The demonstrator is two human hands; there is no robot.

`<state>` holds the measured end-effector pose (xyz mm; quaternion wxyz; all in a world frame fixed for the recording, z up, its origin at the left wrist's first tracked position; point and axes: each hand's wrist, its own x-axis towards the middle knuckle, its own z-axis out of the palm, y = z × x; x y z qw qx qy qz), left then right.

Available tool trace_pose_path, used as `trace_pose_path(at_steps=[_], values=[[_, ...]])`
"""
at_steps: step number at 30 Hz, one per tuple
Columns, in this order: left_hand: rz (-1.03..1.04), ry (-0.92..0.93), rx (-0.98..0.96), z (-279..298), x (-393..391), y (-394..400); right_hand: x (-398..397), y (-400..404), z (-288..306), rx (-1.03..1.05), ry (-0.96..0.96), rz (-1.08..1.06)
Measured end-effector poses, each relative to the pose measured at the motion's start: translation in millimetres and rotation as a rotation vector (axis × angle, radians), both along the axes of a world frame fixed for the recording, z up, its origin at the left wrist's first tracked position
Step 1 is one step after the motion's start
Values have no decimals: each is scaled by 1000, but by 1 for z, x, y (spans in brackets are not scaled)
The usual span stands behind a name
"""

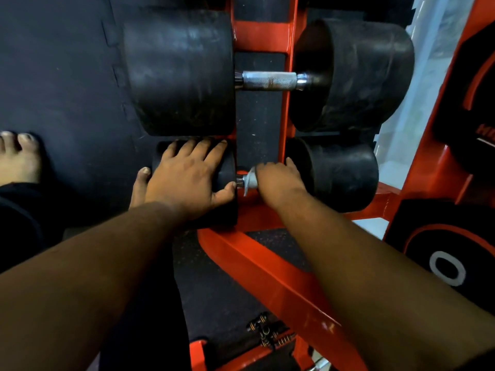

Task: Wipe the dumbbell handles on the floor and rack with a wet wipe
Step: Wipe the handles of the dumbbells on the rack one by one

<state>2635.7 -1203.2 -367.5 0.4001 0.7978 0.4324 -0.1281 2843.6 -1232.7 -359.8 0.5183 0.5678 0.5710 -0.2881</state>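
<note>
Two black dumbbells lie across the red rack (267, 274). The larger dumbbell (179, 73) sits farther from me, its bare knurled steel handle (269, 80) untouched. On the nearer, smaller dumbbell (345, 175), my left hand (184, 178) lies spread over the left weight head, thumb hooked on its inner edge. My right hand (278, 180) is wrapped round this dumbbell's handle with a grey wet wipe (250, 180) under the fingers. Most of that handle is hidden by the hand.
Dark rubber mat flooring (67, 76) lies to the left, where my bare feet (18, 159) stand. Black weight plates with red and white markings (444, 263) lean at the right. Small spring collars (265, 333) lie on the floor near the rack's foot.
</note>
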Motion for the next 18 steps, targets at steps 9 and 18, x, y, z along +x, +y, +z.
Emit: trace_pose_path(at_steps=[9, 18], values=[[16, -2, -21, 6, 1, 4, -33, -50, 54, 250, -135, -464], [4, 2, -34, 5, 2, 2, -57, -33, 22, 1263, 13, -2567]])
